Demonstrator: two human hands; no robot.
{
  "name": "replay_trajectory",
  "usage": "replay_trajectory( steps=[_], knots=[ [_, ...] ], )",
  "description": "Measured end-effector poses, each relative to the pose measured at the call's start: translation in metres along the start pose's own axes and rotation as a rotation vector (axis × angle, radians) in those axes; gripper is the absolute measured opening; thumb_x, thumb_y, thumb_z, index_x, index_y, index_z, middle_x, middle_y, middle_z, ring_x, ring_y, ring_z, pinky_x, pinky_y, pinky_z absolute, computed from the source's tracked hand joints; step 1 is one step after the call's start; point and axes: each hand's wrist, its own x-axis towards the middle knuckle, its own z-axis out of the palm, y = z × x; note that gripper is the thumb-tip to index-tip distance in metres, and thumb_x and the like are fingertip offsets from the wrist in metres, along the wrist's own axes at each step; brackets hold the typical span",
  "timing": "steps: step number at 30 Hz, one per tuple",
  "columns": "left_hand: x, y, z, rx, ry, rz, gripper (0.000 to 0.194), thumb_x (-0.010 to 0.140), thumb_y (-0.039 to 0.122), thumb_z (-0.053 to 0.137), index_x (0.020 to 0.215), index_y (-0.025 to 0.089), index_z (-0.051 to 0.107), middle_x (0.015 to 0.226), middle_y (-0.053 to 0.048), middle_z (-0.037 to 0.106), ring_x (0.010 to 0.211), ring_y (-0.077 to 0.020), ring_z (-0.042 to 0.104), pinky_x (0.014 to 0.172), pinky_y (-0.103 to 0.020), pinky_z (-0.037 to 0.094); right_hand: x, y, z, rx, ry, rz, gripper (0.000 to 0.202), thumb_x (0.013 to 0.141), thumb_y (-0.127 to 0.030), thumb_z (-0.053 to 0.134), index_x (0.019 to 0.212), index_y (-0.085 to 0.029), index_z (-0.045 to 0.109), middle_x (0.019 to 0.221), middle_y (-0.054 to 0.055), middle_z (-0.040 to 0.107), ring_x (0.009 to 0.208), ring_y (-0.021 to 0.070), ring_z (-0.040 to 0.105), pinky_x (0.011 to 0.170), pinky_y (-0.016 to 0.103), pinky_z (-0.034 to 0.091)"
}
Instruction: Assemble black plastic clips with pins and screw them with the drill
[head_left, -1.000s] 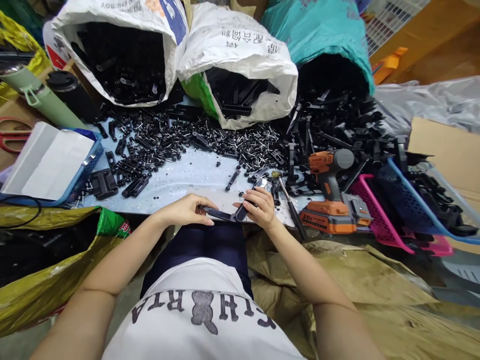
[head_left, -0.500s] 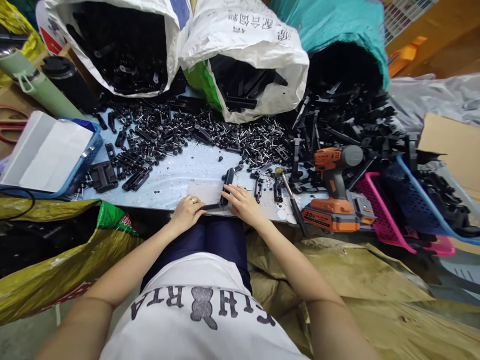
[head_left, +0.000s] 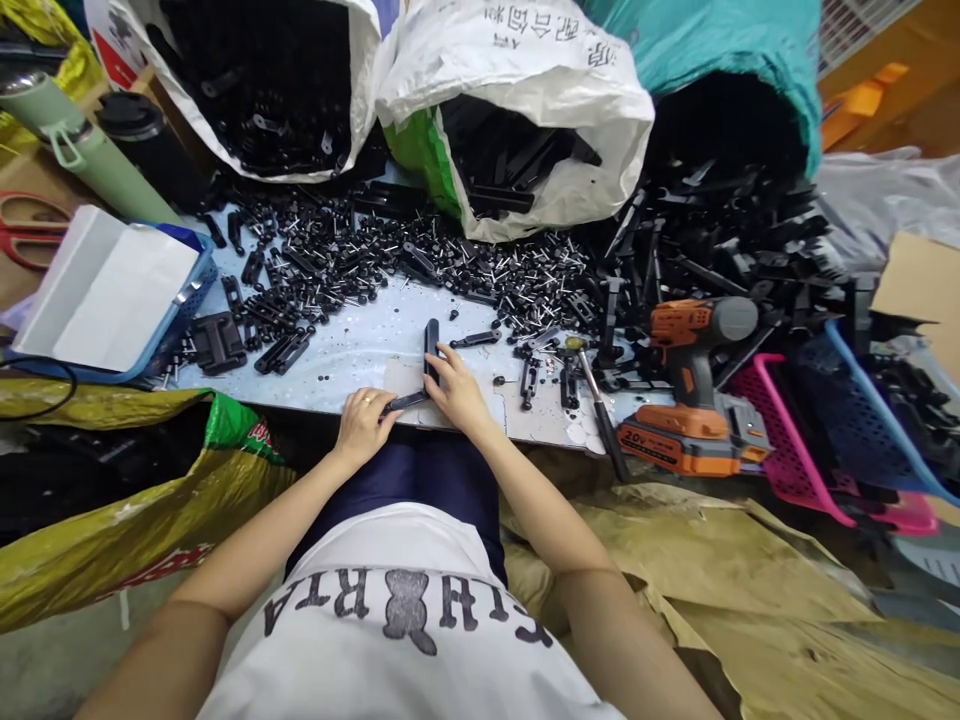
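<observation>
Pale blue bench point(head_left: 352, 352) in front: at its near edge sits a bent black piece point(head_left: 432, 338), one length pointing away, the other leftward. Steady support either side of its bend probably controls it best. The left hand point(head_left: 362, 424) pinches the leftward end; the right hand point(head_left: 459, 393), loosely curled, grips near the bend. Loose black parts point(head_left: 529, 278) lie beyond.

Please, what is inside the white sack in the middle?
Inside the middle white sack, long black parts show at its mouth; anything deeper is hidden by the sack.
</observation>
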Motion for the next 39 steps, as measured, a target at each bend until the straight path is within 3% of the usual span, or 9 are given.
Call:
replay_trajectory(
  steps=[8, 12, 18, 21, 25, 33, 36, 39],
  knots=[
    [-0.007, 0.005, 0.003, -0.04, 0.106, -0.042, 0.012, 0.087, 0.025, 0.053, 0.089, 0.02, 0.063, 0.088, -0.006, 0.069, 0.087, -0.0201, 0.062, 0.081, -0.035, 0.04, -0.01, -0.006, -0.004, 0.003, -0.021, 0.04, 0.034, 0.087, -0.031, 0.051, 0.119, -0.021, 0.057, 0.136, 0.012, 0.044, 0.112, 0.0232, 0.054, 0.1, 0.041, 0.043],
    [-0.007, 0.013, -0.002, -0.005, 0.048, -0.129, 0.011, 0.087, 0.024, 0.053, 0.089, 0.021, 0.064, 0.089, -0.006, 0.069, 0.091, -0.0216, 0.061, 0.083, -0.037, 0.038, -0.016, -0.012, 0.002, -0.028, -0.026, 0.041, 0.037, 0.089, -0.031, 0.048, 0.123, -0.02, 0.054, 0.137, 0.014, 0.042, 0.113, 0.0246, 0.053, 0.1, 0.041, 0.043],
    [0.012, 0.033, -0.017, 0.145, -0.112, -0.349, 0.008, 0.078, 0.021, 0.062, 0.086, 0.018, 0.061, 0.089, -0.009, 0.063, 0.094, -0.0276, 0.054, 0.078, -0.039, 0.039, -0.024, -0.016, 0.005, -0.065, -0.024, 0.037, 0.038, 0.09, -0.03, 0.046, 0.126, -0.02, 0.052, 0.139, 0.014, 0.04, 0.115, 0.025, 0.052, 0.099, 0.042, 0.044],
    [0.021, 0.029, -0.018, 0.06, -0.182, -0.438, 0.011, 0.073, 0.02, 0.068, 0.079, 0.018, 0.059, 0.084, -0.007, 0.059, 0.09, -0.0257, 0.053, 0.077, -0.037, 0.042, -0.025, -0.017, 0.006, -0.084, -0.027, 0.048, 0.038, 0.09, -0.029, 0.046, 0.125, -0.017, 0.053, 0.138, 0.015, 0.041, 0.116, 0.0254, 0.051, 0.099, 0.041, 0.044],
    [0.023, 0.02, -0.016, -0.097, -0.182, -0.477, 0.015, 0.073, 0.023, 0.069, 0.069, 0.02, 0.055, 0.076, -0.003, 0.057, 0.082, -0.0218, 0.053, 0.076, -0.035, 0.043, -0.024, -0.017, 0.006, -0.096, -0.029, 0.048, 0.037, 0.09, -0.029, 0.046, 0.124, -0.016, 0.054, 0.137, 0.016, 0.042, 0.119, 0.0259, 0.05, 0.098, 0.041, 0.044],
    [0.002, 0.03, -0.011, -0.161, -0.004, -0.19, 0.011, 0.085, 0.026, 0.053, 0.076, 0.02, 0.053, 0.082, -0.005, 0.058, 0.087, -0.0215, 0.051, 0.082, -0.037, 0.041, -0.025, -0.02, 0.004, -0.088, -0.031, 0.081, 0.033, 0.091, -0.028, 0.044, 0.121, -0.021, 0.056, 0.133, 0.01, 0.048, 0.12, 0.023, 0.049, 0.095, 0.038, 0.047],
    [0.001, 0.024, -0.009, -0.345, 0.016, -0.321, 0.013, 0.084, 0.027, 0.054, 0.073, 0.02, 0.052, 0.079, -0.003, 0.058, 0.083, -0.0185, 0.053, 0.079, -0.034, 0.043, -0.026, -0.021, 0.006, -0.095, -0.051, 0.074, 0.033, 0.092, -0.027, 0.042, 0.121, -0.022, 0.057, 0.134, 0.01, 0.047, 0.116, 0.0227, 0.053, 0.093, 0.037, 0.049],
    [0.006, 0.014, -0.009, -0.542, -0.052, -0.471, 0.013, 0.081, 0.027, 0.055, 0.07, 0.019, 0.053, 0.081, -0.002, 0.06, 0.079, -0.0158, 0.056, 0.074, -0.03, 0.044, -0.027, -0.022, 0.01, -0.094, -0.043, 0.068, 0.034, 0.092, -0.027, 0.04, 0.122, -0.021, 0.056, 0.136, 0.011, 0.046, 0.115, 0.0237, 0.053, 0.094, 0.04, 0.047]
  ],
)
